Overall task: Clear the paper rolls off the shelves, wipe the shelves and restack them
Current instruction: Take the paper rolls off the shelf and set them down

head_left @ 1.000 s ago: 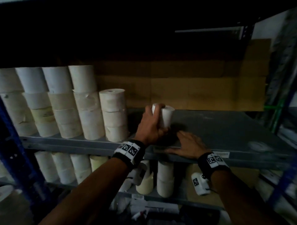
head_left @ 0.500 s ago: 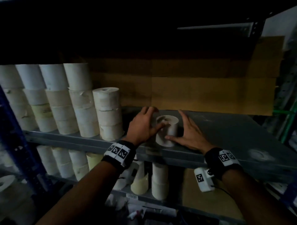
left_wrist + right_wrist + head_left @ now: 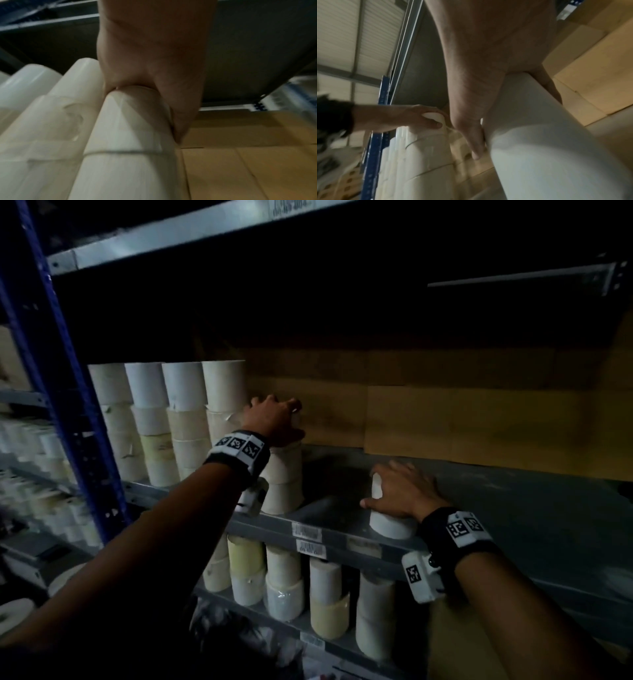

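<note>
White paper made up every item in play. Half a second earlier both hands had bracketed one short white paper roll [image 3: 388,520] near the front edge of the grey metal shelf [image 3: 513,508]. At this moment the hands had separated. The right hand [image 3: 404,493] stayed on that roll, palm over its top end, thumb down the side at 9 o'clock and the other fingers curled over the far rim: a loose covering hold. The roll stood upright on the shelf, well apart from the stacks.

The left hand [image 3: 274,421] had travelled toward 10 o'clock and now gripped the top white roll of the end stack [image 3: 282,474], the short column nearest the bare part of the shelf, just beside the four tall columns of cream and white paper rolls [image 3: 168,422]. Its thumb was pressed against the side of that top roll and its fingers were curled over the upper end. In the blurred left wrist view the fingertips were hidden, so whether the roll was being lifted or only steadied could not be determined.

Judgement: the single roll had been set down, and the next operation was probably to join it to the end stack. Brown cardboard sheets [image 3: 445,412] lined the back at 12 o'clock.
</note>
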